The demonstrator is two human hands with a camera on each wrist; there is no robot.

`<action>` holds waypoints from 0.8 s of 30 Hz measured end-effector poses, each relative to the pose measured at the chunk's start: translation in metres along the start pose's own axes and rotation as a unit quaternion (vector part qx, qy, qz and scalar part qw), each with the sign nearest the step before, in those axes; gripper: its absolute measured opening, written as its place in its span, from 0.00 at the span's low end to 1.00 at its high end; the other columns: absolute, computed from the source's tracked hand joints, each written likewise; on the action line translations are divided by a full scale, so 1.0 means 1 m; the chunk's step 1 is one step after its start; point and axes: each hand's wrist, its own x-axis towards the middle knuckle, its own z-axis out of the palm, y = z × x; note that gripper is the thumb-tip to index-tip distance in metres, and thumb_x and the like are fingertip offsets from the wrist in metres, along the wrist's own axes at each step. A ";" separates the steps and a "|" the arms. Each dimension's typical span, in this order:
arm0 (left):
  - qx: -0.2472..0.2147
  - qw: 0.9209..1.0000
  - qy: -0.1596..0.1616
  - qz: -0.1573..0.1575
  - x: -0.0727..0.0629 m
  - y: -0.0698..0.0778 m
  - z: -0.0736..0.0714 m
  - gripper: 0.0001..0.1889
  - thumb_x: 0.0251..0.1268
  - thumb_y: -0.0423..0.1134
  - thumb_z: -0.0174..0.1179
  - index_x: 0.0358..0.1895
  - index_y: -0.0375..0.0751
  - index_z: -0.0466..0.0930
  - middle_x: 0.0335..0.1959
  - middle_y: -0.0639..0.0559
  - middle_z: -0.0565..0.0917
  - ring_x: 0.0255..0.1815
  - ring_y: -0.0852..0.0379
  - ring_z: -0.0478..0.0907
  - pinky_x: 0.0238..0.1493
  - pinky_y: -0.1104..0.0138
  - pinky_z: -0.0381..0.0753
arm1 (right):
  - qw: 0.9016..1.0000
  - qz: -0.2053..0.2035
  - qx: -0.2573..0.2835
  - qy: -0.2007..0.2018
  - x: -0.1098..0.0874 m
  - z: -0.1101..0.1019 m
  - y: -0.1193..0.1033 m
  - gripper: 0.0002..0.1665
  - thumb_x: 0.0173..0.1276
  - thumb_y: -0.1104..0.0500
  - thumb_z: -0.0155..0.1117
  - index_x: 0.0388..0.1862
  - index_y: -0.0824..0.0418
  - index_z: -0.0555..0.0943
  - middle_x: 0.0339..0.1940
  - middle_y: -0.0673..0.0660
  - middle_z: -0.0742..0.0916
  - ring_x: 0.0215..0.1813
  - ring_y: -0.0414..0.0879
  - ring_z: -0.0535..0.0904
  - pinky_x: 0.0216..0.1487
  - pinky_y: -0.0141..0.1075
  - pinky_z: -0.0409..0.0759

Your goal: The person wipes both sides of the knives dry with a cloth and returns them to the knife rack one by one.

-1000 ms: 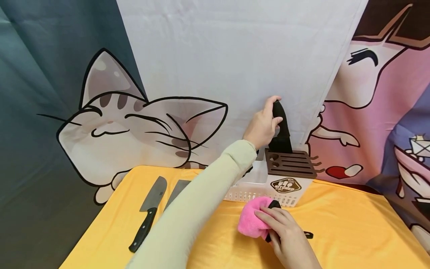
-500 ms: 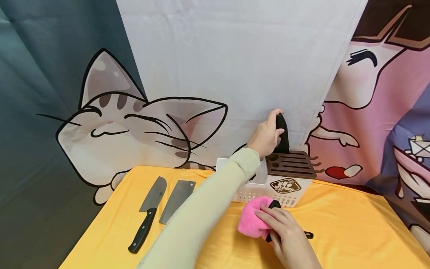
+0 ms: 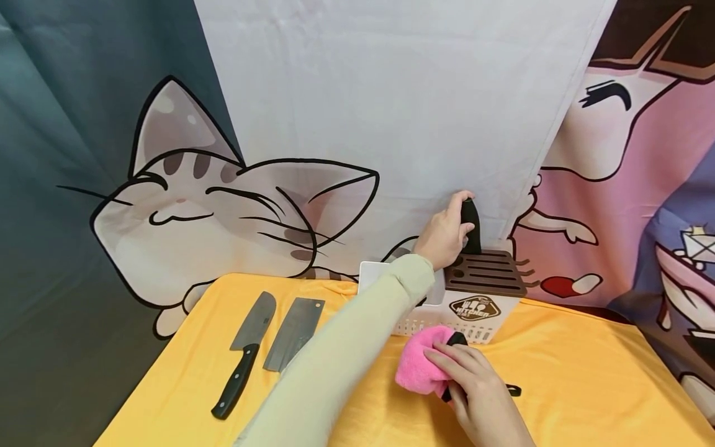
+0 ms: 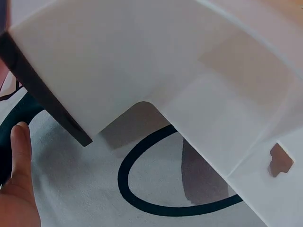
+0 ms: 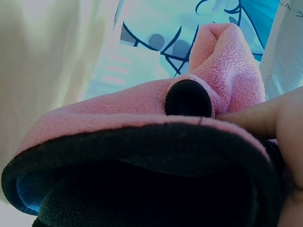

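My left hand [image 3: 444, 231] grips the upright black handle [image 3: 471, 226] of what looks like a knife, its lower part hidden in a slot of the brown rack top [image 3: 494, 273]. That top covers the right part of a white kitchen holder [image 3: 455, 316]. In the left wrist view, my thumb presses along the dark handle [image 4: 19, 116] beside the holder's edge. Lower down, my right hand [image 3: 477, 385] holds a bunched pink cloth [image 3: 421, 360] with black trim, over the table. The right wrist view shows the plush cloth [image 5: 227, 66] close up.
A black-handled kitchen knife [image 3: 240, 366] and a cleaver [image 3: 296, 329], partly covered by the left sleeve [image 3: 346, 366], lie on the yellow tablecloth [image 3: 570, 372]. Brown hooks [image 3: 527, 273] stick out from the holder's right side. A printed curtain [image 3: 391, 112] hangs behind.
My left hand has moved down with the black handle, and less of the black knife shows above the rack. More of the cleaver is uncovered. The right hand and cloth stay put.
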 end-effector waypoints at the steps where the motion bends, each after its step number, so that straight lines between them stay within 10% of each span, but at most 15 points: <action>1: 0.001 1.000 0.002 0.001 0.000 0.000 0.000 0.28 0.78 0.38 0.52 0.75 0.47 0.53 0.22 0.55 0.77 0.23 0.65 0.75 0.25 0.74 0.70 | 1.000 0.001 0.000 0.000 0.000 0.000 0.000 0.37 0.42 0.77 0.69 0.54 0.53 0.86 0.53 0.54 0.87 0.54 0.52 0.79 0.69 0.18 0.53; 10: 0.019 0.999 0.008 -0.025 -0.003 -0.002 -0.009 0.37 0.74 0.45 0.59 0.79 0.49 0.50 0.37 0.53 0.80 0.34 0.60 0.77 0.36 0.70 0.74 | 1.000 0.004 -0.005 -0.006 0.001 0.000 -0.002 0.37 0.43 0.77 0.69 0.54 0.52 0.86 0.53 0.53 0.86 0.54 0.51 0.79 0.69 0.18 0.52; 18: 0.077 0.994 0.079 -0.002 -0.020 -0.016 -0.028 0.39 0.64 0.57 0.66 0.76 0.61 0.58 0.60 0.45 0.72 0.38 0.55 0.76 0.31 0.68 0.75 | 1.000 -0.004 -0.004 -0.004 0.001 0.001 -0.001 0.37 0.43 0.76 0.70 0.54 0.52 0.86 0.53 0.53 0.87 0.54 0.51 0.79 0.69 0.18 0.52; 24: 0.143 0.987 0.065 0.044 -0.040 -0.030 -0.046 0.38 0.64 0.58 0.66 0.75 0.61 0.59 0.67 0.45 0.65 0.60 0.51 0.70 0.59 0.58 0.72 | 1.000 0.000 -0.002 -0.008 0.000 -0.001 -0.001 0.39 0.41 0.76 0.72 0.55 0.53 0.86 0.54 0.54 0.87 0.54 0.52 0.79 0.69 0.17 0.51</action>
